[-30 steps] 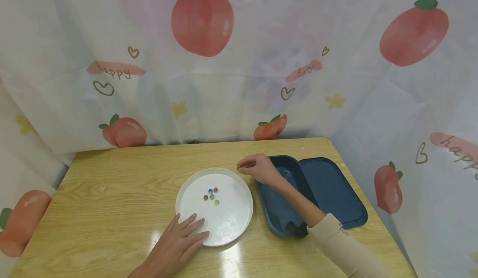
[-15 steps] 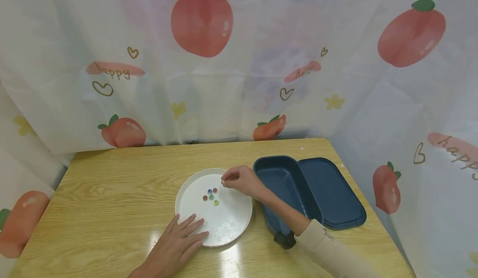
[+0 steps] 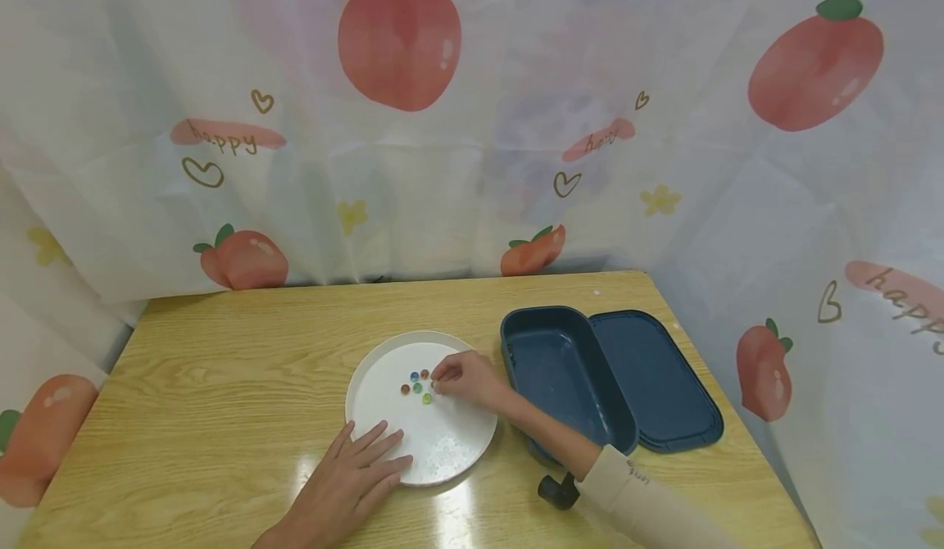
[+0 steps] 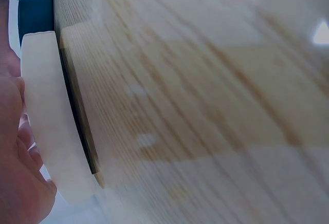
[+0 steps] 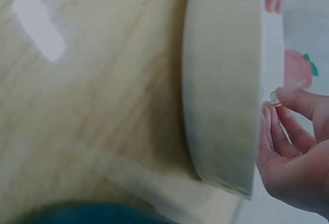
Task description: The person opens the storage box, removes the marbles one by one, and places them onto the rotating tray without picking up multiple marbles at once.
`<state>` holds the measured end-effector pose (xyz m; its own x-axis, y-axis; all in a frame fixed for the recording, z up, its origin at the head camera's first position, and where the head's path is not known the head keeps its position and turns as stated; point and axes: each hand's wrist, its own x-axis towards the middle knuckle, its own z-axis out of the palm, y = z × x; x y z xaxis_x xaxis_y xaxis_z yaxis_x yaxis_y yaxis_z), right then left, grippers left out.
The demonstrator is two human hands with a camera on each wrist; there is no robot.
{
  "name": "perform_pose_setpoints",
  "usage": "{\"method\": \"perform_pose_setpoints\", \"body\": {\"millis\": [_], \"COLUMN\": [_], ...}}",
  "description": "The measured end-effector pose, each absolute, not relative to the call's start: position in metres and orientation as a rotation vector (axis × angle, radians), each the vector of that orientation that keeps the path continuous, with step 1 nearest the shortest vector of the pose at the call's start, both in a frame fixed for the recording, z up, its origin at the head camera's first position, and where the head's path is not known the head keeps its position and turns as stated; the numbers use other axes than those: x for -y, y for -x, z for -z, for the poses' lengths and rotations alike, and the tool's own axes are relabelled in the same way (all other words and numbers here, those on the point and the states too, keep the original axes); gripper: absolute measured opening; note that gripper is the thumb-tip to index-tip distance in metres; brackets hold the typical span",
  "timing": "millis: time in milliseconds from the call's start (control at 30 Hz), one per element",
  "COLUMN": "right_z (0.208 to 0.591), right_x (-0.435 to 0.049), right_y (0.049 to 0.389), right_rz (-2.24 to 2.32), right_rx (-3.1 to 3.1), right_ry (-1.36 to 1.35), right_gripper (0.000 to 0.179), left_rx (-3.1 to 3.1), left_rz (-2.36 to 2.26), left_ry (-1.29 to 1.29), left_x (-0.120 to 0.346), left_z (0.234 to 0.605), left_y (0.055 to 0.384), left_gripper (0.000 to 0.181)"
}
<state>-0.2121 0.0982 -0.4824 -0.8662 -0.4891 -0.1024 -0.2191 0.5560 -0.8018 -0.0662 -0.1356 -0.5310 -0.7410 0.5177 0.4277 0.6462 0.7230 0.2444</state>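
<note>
A round white plate [image 3: 442,455] with a raised rim lies on the table. Several small glass marbles rest on it in a loose cluster, among them a brown marble [image 3: 405,389], a blue marble [image 3: 415,377] and a yellow-green marble [image 3: 427,399]. My right hand [image 3: 468,379] reaches over the plate, right beside the cluster. Between its thumb and finger it pinches a clear marble [image 5: 274,98] with an orange tint, seen best in the right wrist view. At the plate's near left rim rests my left hand [image 3: 352,475], fingers spread and straight.
Right of the plate stands a deep dark blue box [image 3: 564,369], under my right forearm. Its flat blue lid [image 3: 656,385] lies against the box's right side. A printed curtain [image 3: 442,172] hangs behind the wooden table [image 3: 221,385].
My right hand has moved left and toward me, from beyond the plate's far right rim to the marbles, pinching a marble throughout. My left hand has kept its place.
</note>
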Motion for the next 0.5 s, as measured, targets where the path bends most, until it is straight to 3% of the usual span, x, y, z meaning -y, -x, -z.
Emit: {"method": "perform_pose_setpoints", "body": {"millis": [500], "right_z": [0.497], "right_x": [-0.094], "right_y": [0.205], "right_rz": [1.161], "right_rx": [-2.555], "right_ry": [0.617], "right_gripper": [0.009], "left_rx": [2.596], "left_rz": [0.546], "left_ry": [0.908], "left_x": [0.136], "left_z": [0.531], "left_y": [0.066], "left_gripper": [0.025]}}
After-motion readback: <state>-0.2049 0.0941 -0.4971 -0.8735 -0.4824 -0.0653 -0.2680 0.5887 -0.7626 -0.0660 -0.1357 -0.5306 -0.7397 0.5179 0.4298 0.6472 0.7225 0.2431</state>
